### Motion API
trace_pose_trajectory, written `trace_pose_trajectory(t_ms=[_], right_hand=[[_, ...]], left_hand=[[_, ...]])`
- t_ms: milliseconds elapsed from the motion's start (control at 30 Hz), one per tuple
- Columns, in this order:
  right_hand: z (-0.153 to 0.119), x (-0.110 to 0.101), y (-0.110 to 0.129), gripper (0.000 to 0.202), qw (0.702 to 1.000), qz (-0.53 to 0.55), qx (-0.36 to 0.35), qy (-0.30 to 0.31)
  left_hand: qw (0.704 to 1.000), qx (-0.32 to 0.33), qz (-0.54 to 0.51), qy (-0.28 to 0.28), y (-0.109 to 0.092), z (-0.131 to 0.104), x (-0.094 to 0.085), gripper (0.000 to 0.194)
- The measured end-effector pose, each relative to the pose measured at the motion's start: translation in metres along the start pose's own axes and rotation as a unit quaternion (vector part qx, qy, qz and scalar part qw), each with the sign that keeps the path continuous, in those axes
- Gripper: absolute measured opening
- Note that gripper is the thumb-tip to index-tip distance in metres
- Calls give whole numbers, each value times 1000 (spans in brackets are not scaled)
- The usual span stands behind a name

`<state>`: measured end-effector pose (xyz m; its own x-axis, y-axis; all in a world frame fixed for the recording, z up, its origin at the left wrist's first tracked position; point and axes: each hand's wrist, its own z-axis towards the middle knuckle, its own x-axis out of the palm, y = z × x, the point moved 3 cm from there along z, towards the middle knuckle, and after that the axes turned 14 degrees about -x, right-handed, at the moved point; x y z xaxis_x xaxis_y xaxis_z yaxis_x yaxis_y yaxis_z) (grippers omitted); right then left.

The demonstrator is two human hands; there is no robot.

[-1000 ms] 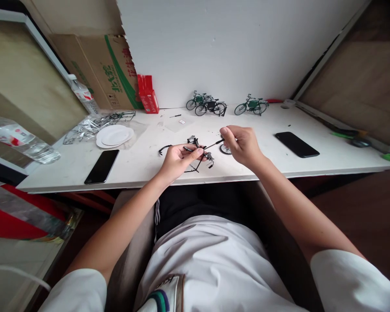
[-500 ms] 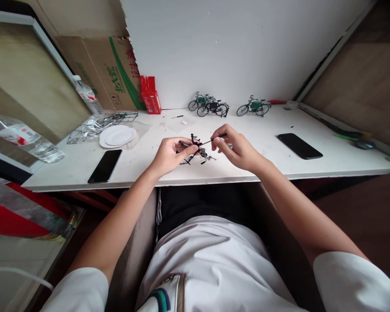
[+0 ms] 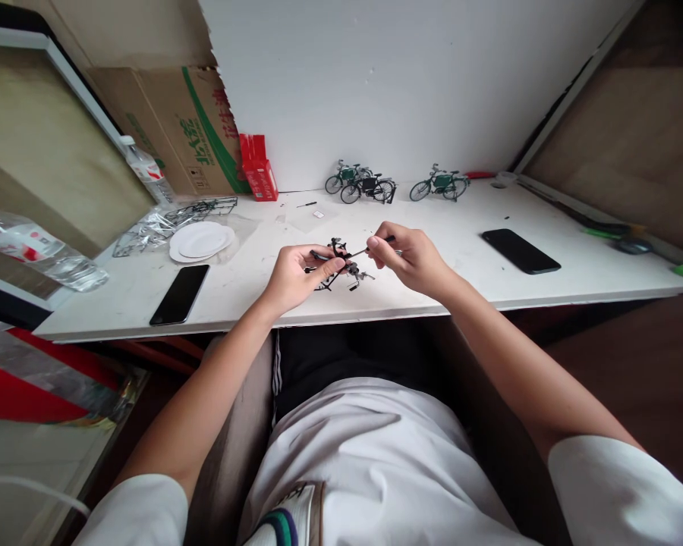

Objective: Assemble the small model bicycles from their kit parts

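Note:
Pinched between the thumb and fingers of my left hand (image 3: 300,274) is a small black model bicycle frame (image 3: 337,277), held just above the desk near its front edge. Its lower parts, grey and black, stick out below my fingers. My right hand (image 3: 401,254) is closed around the dark handle of a small screwdriver (image 3: 367,249). The thin shaft points left, and its tip meets the frame beside my left thumb. My fingers hide part of the frame.
Assembled model bicycles (image 3: 439,183) stand along the back wall. Black phones (image 3: 180,294) lie at both sides of the white desk (image 3: 250,296). At the left are white discs (image 3: 205,240), loose frame parts in plastic (image 3: 159,224), a red box (image 3: 259,171) and water bottles (image 3: 45,250).
The view has shifted slightly. My right fingers have changed their hold on the screwdriver handle a little; its tip stays at the frame. My left hand keeps its grip.

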<state>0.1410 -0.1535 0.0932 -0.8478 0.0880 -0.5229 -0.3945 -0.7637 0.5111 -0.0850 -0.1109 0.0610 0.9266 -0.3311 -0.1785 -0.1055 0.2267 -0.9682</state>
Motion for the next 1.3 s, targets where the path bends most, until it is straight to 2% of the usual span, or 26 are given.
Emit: trace_pose_trajectory(t_ms=[233, 333, 467, 700, 867, 1000, 1300], right_hand=[[0, -3, -1, 55, 999, 20, 34, 1], [1, -8, -2, 56, 998, 21, 37, 35], [3, -13, -4, 55, 996, -18, -2, 84], [1, -8, -1, 46, 995, -65, -54, 50], [-2, -7, 6, 36, 994, -84, -67, 0], [-3, -9, 10, 29, 990, -112, -81, -5], [-3, -9, 17, 31, 983, -147, -108, -14]], left_hand=[[1000, -11, -11, 9, -2, -4, 6, 48], [1000, -19, -3, 10, -2, -4, 5, 50], [999, -10, 34, 1, -2, 0, -3, 48], [998, 2, 60, -18, -1, 3, -10, 43], [998, 7, 47, -31, -1, 1, -10, 43], [994, 52, 65, -67, -7, -3, -12, 37], [970, 143, 136, -139, -18, -12, -9, 12]])
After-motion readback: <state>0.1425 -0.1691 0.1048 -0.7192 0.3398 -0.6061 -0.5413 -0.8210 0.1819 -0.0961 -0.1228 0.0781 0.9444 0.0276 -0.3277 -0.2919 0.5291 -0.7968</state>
